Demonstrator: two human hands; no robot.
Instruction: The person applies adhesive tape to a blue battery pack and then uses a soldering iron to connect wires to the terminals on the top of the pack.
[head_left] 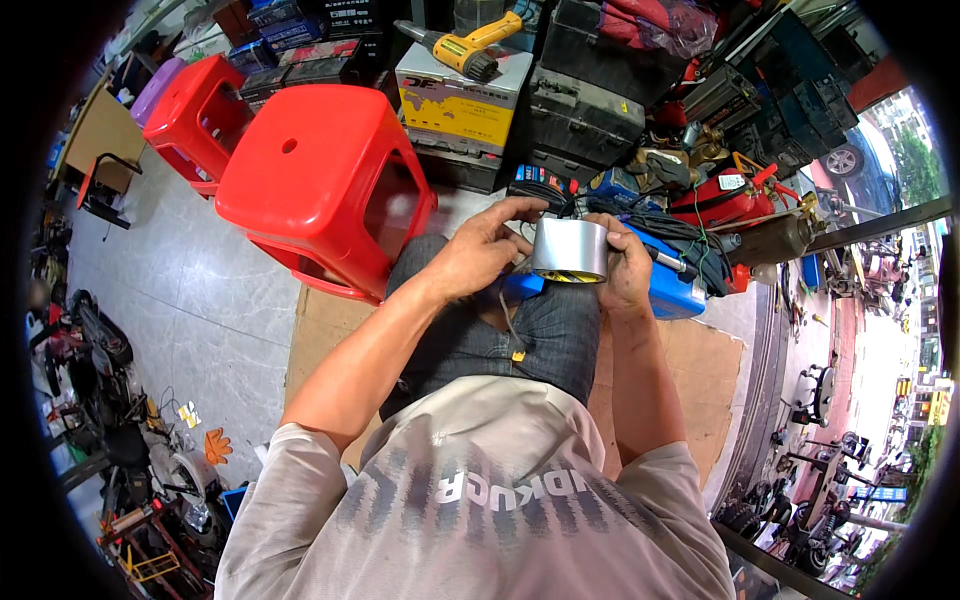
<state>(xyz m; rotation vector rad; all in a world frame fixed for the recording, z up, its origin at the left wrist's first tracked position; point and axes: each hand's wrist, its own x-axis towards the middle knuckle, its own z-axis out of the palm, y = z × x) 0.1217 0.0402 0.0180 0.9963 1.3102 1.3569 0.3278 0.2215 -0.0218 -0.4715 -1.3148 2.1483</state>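
Note:
A wide roll of silver duct tape (568, 247) is held upright above my lap, its yellow-marked inner rim showing at the bottom. My right hand (625, 265) grips the roll at its right side, thumb on the edge. My left hand (485, 248) is beside the roll's left edge, fingers bent; what sits between them is hidden. Just below that hand a blue object (522, 288) shows in part. A thin grey cord (508, 312) with a yellow piece (517, 356) at its end hangs over my jeans.
A red plastic stool (310, 160) stands at my left. Ahead, a yellow heat-gun-shaped tool (468, 45) lies on a yellow and white box (455, 105), beside black cases (588, 110). At right are a blue case (675, 290), black cables (705, 255) and a red cylinder (725, 195). Cardboard (690, 385) covers the floor underneath.

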